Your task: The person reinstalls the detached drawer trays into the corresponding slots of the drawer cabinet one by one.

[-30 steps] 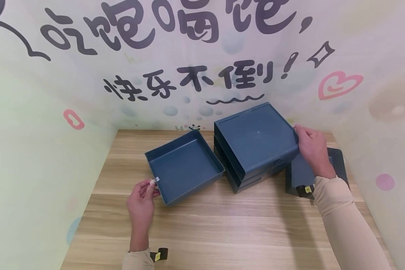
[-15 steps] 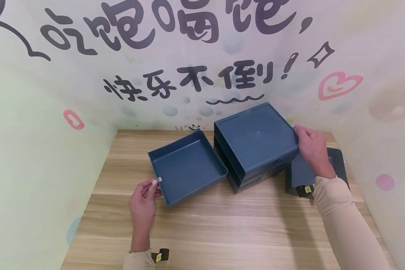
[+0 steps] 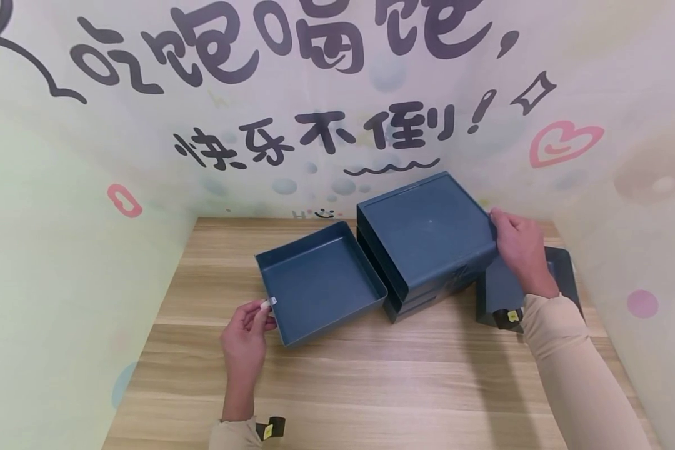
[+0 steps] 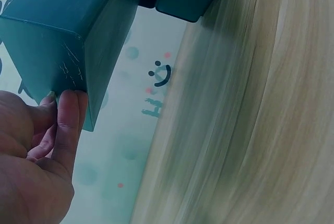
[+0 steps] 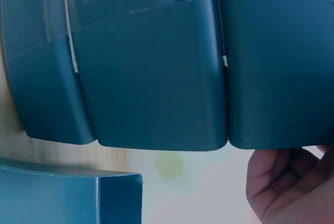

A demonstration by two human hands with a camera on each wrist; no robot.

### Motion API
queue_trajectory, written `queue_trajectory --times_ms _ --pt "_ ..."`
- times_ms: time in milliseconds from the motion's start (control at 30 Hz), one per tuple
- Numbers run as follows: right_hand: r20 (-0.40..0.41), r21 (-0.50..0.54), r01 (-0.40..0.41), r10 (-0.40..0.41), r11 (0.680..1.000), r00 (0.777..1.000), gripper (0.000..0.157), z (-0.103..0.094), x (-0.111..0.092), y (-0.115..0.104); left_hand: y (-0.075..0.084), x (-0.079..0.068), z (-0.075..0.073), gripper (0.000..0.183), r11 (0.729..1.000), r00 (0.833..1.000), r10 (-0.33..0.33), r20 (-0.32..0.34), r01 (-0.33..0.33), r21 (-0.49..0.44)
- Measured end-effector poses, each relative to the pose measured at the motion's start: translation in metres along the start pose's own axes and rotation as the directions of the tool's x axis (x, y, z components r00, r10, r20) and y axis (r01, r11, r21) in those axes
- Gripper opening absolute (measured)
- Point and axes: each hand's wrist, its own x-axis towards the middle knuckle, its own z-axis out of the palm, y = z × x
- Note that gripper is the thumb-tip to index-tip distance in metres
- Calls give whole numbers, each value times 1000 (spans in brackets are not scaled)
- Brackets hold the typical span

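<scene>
A shallow dark blue drawer (image 3: 329, 284) is held level by my left hand (image 3: 243, 344), whose thumb and fingers pinch its front edge beside a small white mark. From the left wrist view, the raised drawer (image 4: 47, 46) has wall showing below it, apart from the wooden tabletop. Its far right corner overlaps the side of a blue tiered drawer cabinet (image 3: 427, 228), where dark slots open to the left. My right hand (image 3: 521, 250) grips the upper right edge of that cabinet. The right wrist view has the stacked tiers (image 5: 151, 88) close up, with curled fingers at one edge.
Another blue drawer (image 3: 565, 269) lies on the table right of the cabinet, partly behind my right forearm. Printed walls (image 3: 281, 194) enclose the wooden tabletop (image 3: 337, 387) at the back and both sides.
My left hand has brought the drawer right and slightly toward me, bringing its corner over the cabinet's side. My right hand and the cabinet have stayed put.
</scene>
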Motion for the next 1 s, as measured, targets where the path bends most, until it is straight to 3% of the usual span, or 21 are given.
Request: queue_trajectory --times_ms 200,400,533,1000 --pt "-5 1 9 -9 1000 1000 65 0 0 0 3 0 1 20 1000 1000 -2 8 2 -4" --pt "-6 2 4 -4 1000 1000 64 0 0 1 -15 3 2 20 1000 1000 -19 1 19 -12" --pt "-5 13 3 -3 1000 1000 65 0 -1 0 -19 4 3 20 1000 1000 5 -6 -5 5" --pt "-3 23 0 0 1000 1000 64 0 -1 -1 -19 0 9 19 1000 1000 -9 9 9 2"
